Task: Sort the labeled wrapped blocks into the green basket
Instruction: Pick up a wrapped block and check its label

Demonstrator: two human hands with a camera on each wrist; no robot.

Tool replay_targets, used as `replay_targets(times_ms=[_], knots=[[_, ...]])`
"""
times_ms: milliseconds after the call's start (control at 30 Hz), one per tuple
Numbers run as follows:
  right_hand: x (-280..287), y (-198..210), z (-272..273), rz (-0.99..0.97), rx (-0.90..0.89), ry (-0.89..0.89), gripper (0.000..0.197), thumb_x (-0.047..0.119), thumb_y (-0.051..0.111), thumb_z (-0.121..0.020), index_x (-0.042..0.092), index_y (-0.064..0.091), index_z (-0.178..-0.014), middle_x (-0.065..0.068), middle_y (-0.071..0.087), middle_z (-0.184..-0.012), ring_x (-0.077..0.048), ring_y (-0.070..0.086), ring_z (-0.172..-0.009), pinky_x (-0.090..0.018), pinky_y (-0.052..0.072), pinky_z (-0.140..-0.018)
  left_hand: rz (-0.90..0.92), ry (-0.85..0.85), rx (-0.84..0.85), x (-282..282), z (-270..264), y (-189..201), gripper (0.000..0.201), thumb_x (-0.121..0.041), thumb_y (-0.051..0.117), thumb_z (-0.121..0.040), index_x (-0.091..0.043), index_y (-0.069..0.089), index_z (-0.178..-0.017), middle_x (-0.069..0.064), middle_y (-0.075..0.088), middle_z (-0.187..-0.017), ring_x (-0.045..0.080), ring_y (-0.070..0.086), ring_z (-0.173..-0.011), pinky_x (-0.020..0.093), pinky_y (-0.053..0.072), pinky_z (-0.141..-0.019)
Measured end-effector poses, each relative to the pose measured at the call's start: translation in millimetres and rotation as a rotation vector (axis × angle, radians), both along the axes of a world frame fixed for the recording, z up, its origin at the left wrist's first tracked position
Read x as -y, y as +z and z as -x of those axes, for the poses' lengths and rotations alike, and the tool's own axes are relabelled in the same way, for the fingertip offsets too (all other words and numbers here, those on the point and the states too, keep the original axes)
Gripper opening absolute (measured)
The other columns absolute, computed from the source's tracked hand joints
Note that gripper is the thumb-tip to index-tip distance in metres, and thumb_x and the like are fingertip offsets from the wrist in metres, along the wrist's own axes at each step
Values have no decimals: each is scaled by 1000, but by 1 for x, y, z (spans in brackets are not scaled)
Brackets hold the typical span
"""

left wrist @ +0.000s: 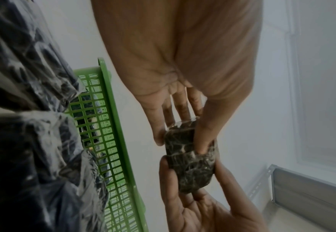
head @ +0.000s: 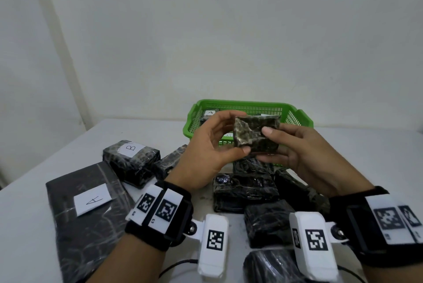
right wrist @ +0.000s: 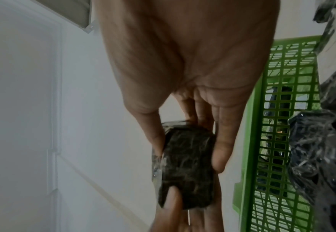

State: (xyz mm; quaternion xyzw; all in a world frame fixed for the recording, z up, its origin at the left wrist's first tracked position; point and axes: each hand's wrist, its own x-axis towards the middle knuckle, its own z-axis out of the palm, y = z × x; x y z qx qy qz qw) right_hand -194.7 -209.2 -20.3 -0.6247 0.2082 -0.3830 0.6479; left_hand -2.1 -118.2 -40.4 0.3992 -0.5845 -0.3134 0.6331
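Observation:
Both hands hold one dark marbled block wrapped in clear film (head: 256, 133) in the air, just in front of the green basket (head: 299, 116). My left hand (head: 212, 145) grips its left end between thumb and fingers. My right hand (head: 295, 145) holds its right end, thumb on the near face. No label shows on the sides I see. The wrist views show the same block (left wrist: 191, 155) (right wrist: 187, 164) pinched between both hands beside the basket (left wrist: 111, 141) (right wrist: 282, 125). Inside the basket lies a wrapped block with a label A (head: 210, 113).
On the white table (head: 32, 225) lie several more wrapped dark blocks: one labeled B (head: 131, 159) at the left and an unlabeled cluster (head: 247, 188) under my hands. A large flat slab labeled A (head: 91, 209) lies near left. A wall stands behind the basket.

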Motion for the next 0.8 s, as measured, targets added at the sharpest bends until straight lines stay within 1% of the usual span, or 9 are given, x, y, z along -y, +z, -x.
replay_targets(times_ms=[100, 167, 233, 300, 433, 567, 667, 733, 800], knots=[[1, -2, -2, 18, 28, -55, 47, 12, 75, -74, -8, 70, -117, -20, 78, -111, -28, 79, -100, -31, 66, -80, -102, -46, -87, 1, 2, 0, 52, -6, 76, -86, -13, 59, -135, 12, 64, -134, 25, 64, -124, 33, 56, -98], [2, -3, -2, 42, 12, -68, 48, 9, 77, -71, -7, 71, -116, -19, 79, -110, -29, 79, -100, -32, 66, -81, -139, 30, -91, 3, 3, 0, 40, -13, 74, -88, -17, 66, -127, 12, 71, -125, 27, 69, -115, 37, 58, -96], [3, -3, -2, 76, -25, -75, 49, 10, 79, -67, -1, 73, -115, -15, 80, -108, -29, 78, -101, -34, 66, -81, -124, 138, -28, 5, 2, -1, 31, -5, 71, -92, -15, 71, -120, 10, 76, -114, 25, 72, -108, 31, 60, -88], [4, -4, -1, 109, -43, -95, 51, 14, 83, -64, 5, 74, -114, -12, 81, -108, -28, 79, -99, -36, 67, -78, -105, 175, 1, 5, 0, -1, 31, -2, 71, -91, -12, 72, -121, 9, 77, -110, 22, 74, -103, 25, 58, -85], [6, -3, 0, 111, -15, -135, 47, 16, 85, -62, 0, 72, -105, -15, 81, -102, -31, 79, -96, -40, 66, -81, -110, 160, -10, 2, 1, 1, 33, -12, 75, -90, -12, 70, -123, 7, 77, -113, 22, 74, -106, 33, 59, -92], [7, -2, 2, 76, -39, -84, 56, 13, 83, -64, -2, 71, -116, -16, 80, -108, -30, 79, -101, -35, 66, -83, -78, 222, -16, 1, 4, 2, 33, -11, 74, -90, -14, 71, -123, 4, 77, -112, 18, 74, -103, 30, 59, -91], [9, -2, 4, 76, -29, -105, 54, 11, 83, -64, -2, 72, -115, -17, 80, -108, -32, 78, -101, -33, 65, -83, -102, 191, -15, 0, 2, 3, 36, -17, 77, -89, -18, 71, -125, 5, 76, -116, 19, 73, -108, 36, 57, -98], [10, -5, 5, 106, -50, -134, 49, 8, 84, -66, 3, 74, -114, -13, 81, -107, -31, 78, -103, -36, 64, -89, -81, 223, 26, 0, 2, 3, 36, -12, 79, -86, -16, 72, -121, 5, 77, -111, 21, 73, -106, 41, 56, -101], [10, -5, 4, 118, -66, -126, 44, -1, 82, -74, 8, 74, -116, -10, 80, -112, -29, 76, -109, -39, 60, -96, -48, 245, 43, 1, 3, 3, 38, -5, 80, -84, -13, 72, -120, 3, 77, -111, 18, 73, -107, 41, 56, -101]])
